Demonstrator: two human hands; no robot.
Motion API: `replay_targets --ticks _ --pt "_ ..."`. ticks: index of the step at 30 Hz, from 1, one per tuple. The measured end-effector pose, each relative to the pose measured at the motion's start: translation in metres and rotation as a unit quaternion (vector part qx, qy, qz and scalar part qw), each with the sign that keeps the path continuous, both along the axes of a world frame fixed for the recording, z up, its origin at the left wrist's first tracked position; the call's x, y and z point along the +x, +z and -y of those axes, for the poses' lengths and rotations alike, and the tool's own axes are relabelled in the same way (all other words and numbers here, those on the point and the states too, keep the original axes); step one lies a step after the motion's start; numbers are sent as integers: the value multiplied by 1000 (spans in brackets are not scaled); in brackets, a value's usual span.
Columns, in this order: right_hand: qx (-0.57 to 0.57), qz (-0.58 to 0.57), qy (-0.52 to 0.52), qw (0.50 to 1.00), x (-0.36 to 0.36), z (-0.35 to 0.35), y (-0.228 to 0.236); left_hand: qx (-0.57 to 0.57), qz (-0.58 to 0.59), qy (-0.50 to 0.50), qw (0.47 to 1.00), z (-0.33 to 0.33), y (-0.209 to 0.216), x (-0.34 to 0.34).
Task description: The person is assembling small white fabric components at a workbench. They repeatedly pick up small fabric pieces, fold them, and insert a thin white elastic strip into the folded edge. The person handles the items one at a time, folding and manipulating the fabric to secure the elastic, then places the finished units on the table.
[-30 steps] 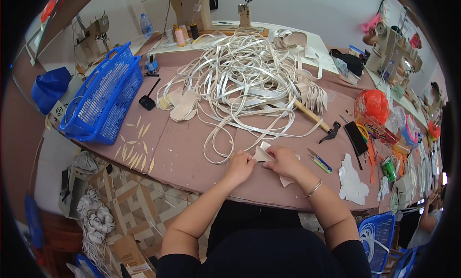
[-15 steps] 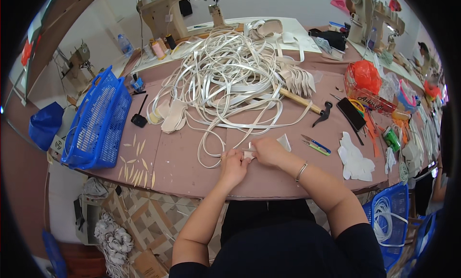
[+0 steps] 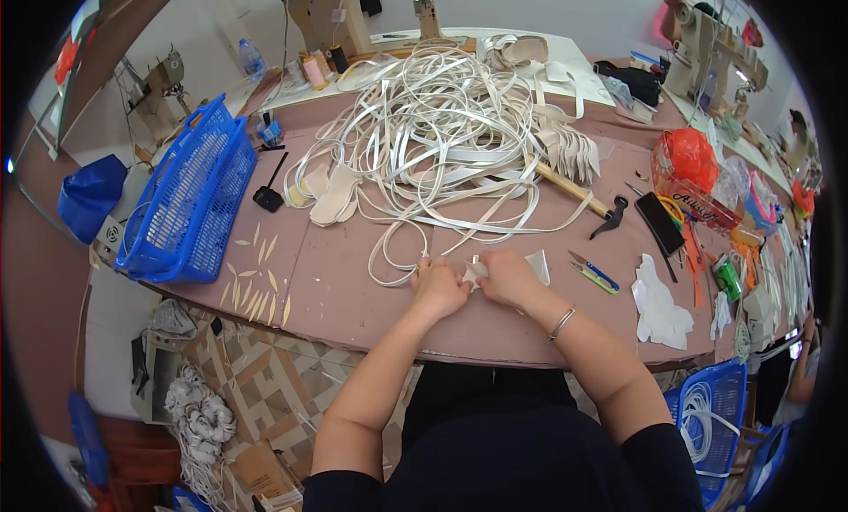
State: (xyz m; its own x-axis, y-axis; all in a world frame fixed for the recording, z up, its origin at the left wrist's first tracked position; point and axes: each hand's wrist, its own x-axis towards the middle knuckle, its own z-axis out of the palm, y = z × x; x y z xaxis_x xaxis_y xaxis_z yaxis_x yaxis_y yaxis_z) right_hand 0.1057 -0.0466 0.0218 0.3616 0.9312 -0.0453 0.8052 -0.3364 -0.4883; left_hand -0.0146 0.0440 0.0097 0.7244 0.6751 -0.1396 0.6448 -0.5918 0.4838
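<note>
At the near part of the table, a small pale beige-white piece [image 3: 476,271] lies between my two hands. My left hand [image 3: 442,288] is closed with its fingers curled down, beside a loop of narrow white strip [image 3: 382,269]; what sits under its fingers is hidden. Thumb and fingers of my right hand [image 3: 512,280] pinch the pale piece's right side. Just past the right hand lies a white, angular scrap [image 3: 539,266]. A big tangle of white and cream strips [image 3: 442,132] spreads beyond both hands.
Right of my hands lie thread snips [image 3: 594,273], a hammer [image 3: 579,192], a black phone [image 3: 660,222] and white cut pieces [image 3: 661,304]. To the left are a blue basket [image 3: 190,203], small pale leaf-shaped scraps [image 3: 256,291] and stacked beige pieces [image 3: 336,197]. A sewing machine [image 3: 331,22] stands behind.
The view has shifted, moving the table's contents slightly right and up. My left hand has come closer to the right, and the fingers of both have shifted around the pale piece.
</note>
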Motion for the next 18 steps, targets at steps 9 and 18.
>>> replay_targets --ticks 9,18 --pt "-54 -4 -25 998 -3 -5 8 14 11 -3 1000 3 0 -1" --pt "-93 11 -2 996 -2 -10 14 235 210 -155 936 10 -19 -25"
